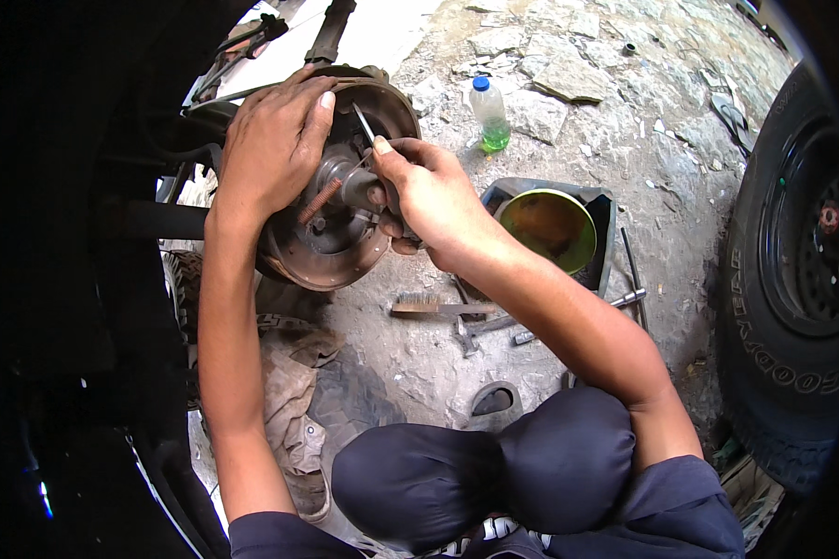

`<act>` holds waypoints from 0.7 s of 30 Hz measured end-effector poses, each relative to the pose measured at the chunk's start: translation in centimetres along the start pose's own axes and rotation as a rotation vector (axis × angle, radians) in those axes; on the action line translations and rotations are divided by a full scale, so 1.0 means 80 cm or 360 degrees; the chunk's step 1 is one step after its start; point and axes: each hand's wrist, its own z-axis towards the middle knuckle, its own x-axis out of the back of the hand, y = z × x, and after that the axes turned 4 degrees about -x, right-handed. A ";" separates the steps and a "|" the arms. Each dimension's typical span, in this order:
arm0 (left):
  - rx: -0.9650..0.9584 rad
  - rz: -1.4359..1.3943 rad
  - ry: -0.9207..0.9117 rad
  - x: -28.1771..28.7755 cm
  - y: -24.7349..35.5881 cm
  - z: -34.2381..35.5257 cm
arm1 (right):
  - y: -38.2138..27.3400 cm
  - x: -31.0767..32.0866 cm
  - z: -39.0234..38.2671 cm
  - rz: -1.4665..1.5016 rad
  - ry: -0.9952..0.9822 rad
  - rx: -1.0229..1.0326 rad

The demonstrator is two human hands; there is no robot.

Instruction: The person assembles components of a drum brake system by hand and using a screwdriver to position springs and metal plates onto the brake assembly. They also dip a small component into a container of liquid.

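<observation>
Brake backing plate [356, 250] at upper left, its face and hub [356, 189] exposed. Left hand [278, 140] laid over the upper-left rim, its grip not determinable; right hand [424, 186] closed around a slim metal tool [364, 123] near the upper face. Work judged partway: coppery coil-like part [321, 201] in view, covering drum and wheel unmounted; a tyred wheel [792, 252] stands apart at right.
</observation>
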 end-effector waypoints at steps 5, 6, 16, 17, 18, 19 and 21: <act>-0.0001 0.0011 0.0022 -0.001 -0.001 -0.003 | -0.011 0.008 -0.001 -0.0233 0.0009 -0.0020; -0.0002 0.0018 0.0024 -0.002 -0.001 -0.003 | -0.013 0.011 0.000 -0.0303 0.0010 -0.0029; 0.0000 0.0073 -0.0070 0.003 0.002 -0.003 | -0.053 0.025 -0.001 -0.0807 -0.0178 -0.0146; -0.0001 0.0081 -0.0068 0.003 0.002 -0.004 | -0.056 0.023 -0.002 -0.0844 -0.0142 -0.0182; 0.0005 0.0075 -0.0076 0.003 0.002 -0.004 | -0.057 0.025 -0.001 -0.0854 -0.0161 -0.0172; 0.0011 0.0071 -0.0084 0.003 0.003 -0.003 | -0.058 0.030 0.000 -0.0864 -0.0181 -0.0163; 0.0019 0.0066 -0.0095 0.004 0.004 -0.003 | -0.061 0.036 0.003 -0.0883 -0.0212 -0.0165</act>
